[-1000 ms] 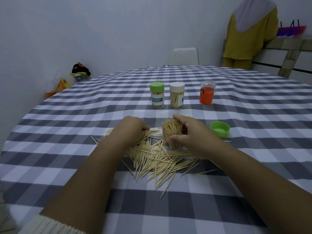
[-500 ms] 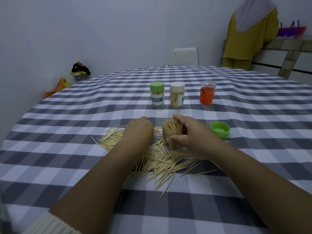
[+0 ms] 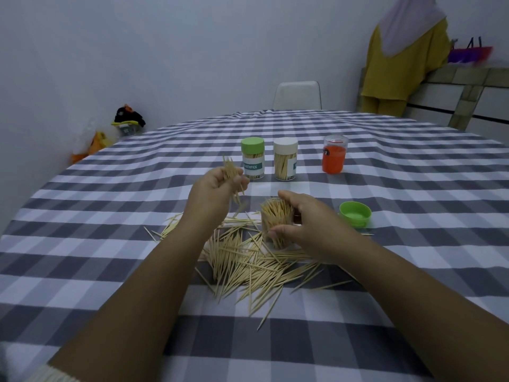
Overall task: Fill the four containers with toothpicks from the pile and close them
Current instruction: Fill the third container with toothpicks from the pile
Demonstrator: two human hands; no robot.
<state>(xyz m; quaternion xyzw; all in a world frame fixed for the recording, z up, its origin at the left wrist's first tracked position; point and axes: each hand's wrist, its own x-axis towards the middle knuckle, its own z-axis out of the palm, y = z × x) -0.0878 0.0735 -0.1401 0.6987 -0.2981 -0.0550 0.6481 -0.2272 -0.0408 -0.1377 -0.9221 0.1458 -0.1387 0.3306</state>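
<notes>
Head view: a bundle of wooden toothpicks point(image 3: 230, 172) is gripped in the raised left hand point(image 3: 213, 190). An open clear plastic container point(image 3: 276, 226), packed with toothpicks, is held upright by the curled right hand point(image 3: 308, 220) on the grey-checked worktop point(image 3: 110, 244). A loose toothpick pile point(image 3: 248, 260) is spread beneath. A green lid point(image 3: 355, 217) lies just right.

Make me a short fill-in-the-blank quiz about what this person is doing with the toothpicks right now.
1. The left hand holds a bunch of toothpicks ____ the table.
2. The right hand grips the open container, which has no ____ on it.
3. The loose green lid lies to the ____ of the right hand.
4. The container with the white lid stands between the green-lidded container and the ____ one.

Missing words: above; lid; right; orange
</notes>
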